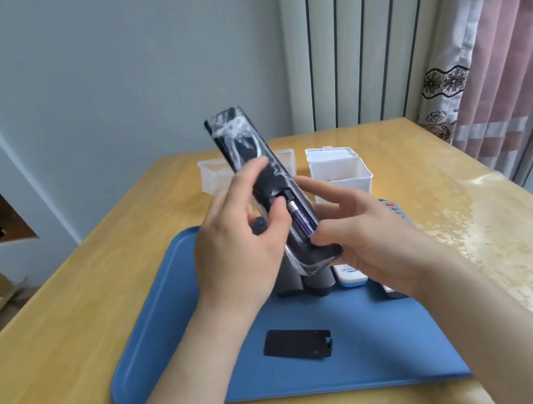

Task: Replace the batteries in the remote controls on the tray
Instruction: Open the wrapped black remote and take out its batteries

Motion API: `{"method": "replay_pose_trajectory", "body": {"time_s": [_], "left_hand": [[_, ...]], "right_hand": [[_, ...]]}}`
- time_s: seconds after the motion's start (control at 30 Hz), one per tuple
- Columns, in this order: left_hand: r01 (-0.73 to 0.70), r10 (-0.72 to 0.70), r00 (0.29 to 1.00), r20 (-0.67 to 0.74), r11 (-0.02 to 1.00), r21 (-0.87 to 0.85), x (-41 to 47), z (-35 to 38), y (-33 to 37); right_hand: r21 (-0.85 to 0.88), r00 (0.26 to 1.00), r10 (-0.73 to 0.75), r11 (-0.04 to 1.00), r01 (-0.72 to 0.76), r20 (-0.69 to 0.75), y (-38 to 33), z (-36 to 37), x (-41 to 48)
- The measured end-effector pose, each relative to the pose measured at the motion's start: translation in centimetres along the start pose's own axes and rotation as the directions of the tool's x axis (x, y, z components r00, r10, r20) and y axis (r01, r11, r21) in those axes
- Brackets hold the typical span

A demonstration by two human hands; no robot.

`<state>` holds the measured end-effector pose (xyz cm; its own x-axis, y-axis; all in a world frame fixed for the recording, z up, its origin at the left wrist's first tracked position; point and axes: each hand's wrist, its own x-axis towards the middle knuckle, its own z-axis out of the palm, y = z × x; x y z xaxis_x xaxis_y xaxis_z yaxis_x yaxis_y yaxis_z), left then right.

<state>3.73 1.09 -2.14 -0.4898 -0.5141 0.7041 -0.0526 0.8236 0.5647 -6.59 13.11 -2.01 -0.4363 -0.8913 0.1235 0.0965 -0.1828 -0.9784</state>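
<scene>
Above the tray [161, 344]'s far edge, left hand [234, 248] and right hand [371, 240] grip the up-tilted remote [239, 139]; its battery [302, 222] lies nearest the right.

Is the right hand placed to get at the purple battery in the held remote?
Probably yes: the cover lies on the tray, off the remote, the purple battery sits exposed, and the right hand is beside it.
</scene>
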Motion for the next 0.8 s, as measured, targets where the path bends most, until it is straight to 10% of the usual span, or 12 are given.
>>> {"method": "replay_pose_trajectory", "body": {"time_s": [0.1,0.27,0.8], "left_hand": [[-0.165,0.175,0.985,0.001,0.925,0.342,0.47,-1.08,0.04],[-0.234,0.211,0.972,0.100,0.883,0.408,0.56,-1.27,0.37],[0.292,-0.210,0.929,0.306,0.922,-0.254,0.71,-1.16,0.70]], "right_hand": [[-0.172,0.989,-0.090,0.983,0.070,-0.114,-0.06,-0.47,0.07],[-0.109,0.949,-0.174,0.983,0.150,-0.263,-0.22,-0.61,0.17],[0.072,0.939,-0.053,0.994,0.082,-0.339,-0.73,0.25,0.29]]}}
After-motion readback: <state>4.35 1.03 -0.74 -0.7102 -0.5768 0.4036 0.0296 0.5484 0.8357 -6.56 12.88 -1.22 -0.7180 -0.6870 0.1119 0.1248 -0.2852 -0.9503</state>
